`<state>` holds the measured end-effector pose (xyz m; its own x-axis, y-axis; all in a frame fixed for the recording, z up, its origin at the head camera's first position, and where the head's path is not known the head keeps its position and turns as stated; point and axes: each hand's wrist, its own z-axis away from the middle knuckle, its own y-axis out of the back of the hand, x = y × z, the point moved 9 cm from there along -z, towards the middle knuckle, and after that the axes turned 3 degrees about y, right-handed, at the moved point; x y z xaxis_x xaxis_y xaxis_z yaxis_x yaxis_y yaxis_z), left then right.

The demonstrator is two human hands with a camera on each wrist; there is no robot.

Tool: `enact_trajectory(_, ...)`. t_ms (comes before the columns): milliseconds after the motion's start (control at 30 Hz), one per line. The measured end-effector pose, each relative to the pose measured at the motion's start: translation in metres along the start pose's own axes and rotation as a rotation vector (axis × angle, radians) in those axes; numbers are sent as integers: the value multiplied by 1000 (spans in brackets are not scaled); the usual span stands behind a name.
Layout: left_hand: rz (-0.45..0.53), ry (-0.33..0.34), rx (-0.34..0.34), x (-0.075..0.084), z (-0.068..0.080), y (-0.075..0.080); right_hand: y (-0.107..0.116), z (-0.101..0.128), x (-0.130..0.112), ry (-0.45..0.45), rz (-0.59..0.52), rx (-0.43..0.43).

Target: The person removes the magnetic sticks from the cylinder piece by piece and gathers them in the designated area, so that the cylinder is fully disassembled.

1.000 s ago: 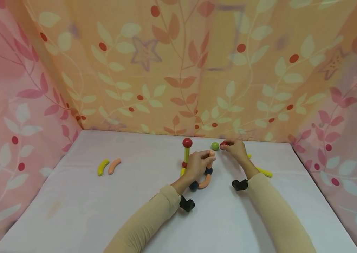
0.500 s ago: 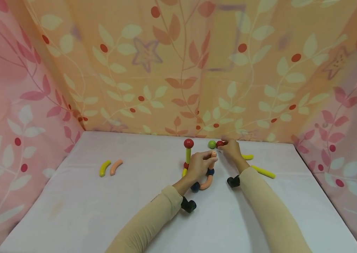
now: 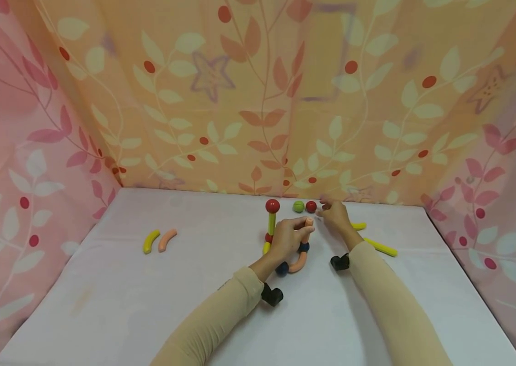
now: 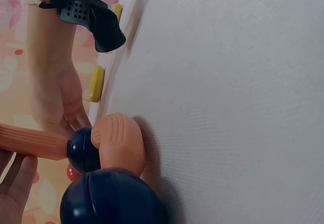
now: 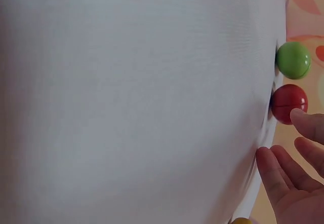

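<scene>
Left grip (image 3: 289, 237) clenched round upright peach rod (image 3: 307, 230) of ball-and-stick figure, centre of table (image 3: 102, 305); right grip (image 3: 336, 215) released, fingers slack just right of red ball (image 3: 311, 206), apart from it, green ball (image 3: 298, 206) touching on its left, both far-centre. Seemingly mid-assembly: fetching a ball for rod's top. Next: pinch red ball without nudging green, cap rod while bracing. Yellow rods right; yellow and peach curves left.

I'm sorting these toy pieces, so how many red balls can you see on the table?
3. One tops the upright yellow stick at; one lies beside the green ball at, near the right hand; one shows partly behind the left hand at. Others may be hidden.
</scene>
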<state>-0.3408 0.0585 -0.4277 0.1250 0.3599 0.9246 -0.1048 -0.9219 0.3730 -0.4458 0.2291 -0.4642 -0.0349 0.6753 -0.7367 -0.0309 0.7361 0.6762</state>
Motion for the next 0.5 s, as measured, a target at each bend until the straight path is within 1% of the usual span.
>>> enact_trajectory(167,7,-9,-13,1,1,-2,6,8,-2,1,4,-23)
enact_trajectory(267,0,-23,-6,3,1,-2,9,12,-6,27,1,-37)
enact_trajectory(367,1,-36,5,3,1,-1,9,16,-8,42,-5,-55)
enact_trajectory(500,-1,-32,1,2,2,-1,6,24,-6,46,-37,-83)
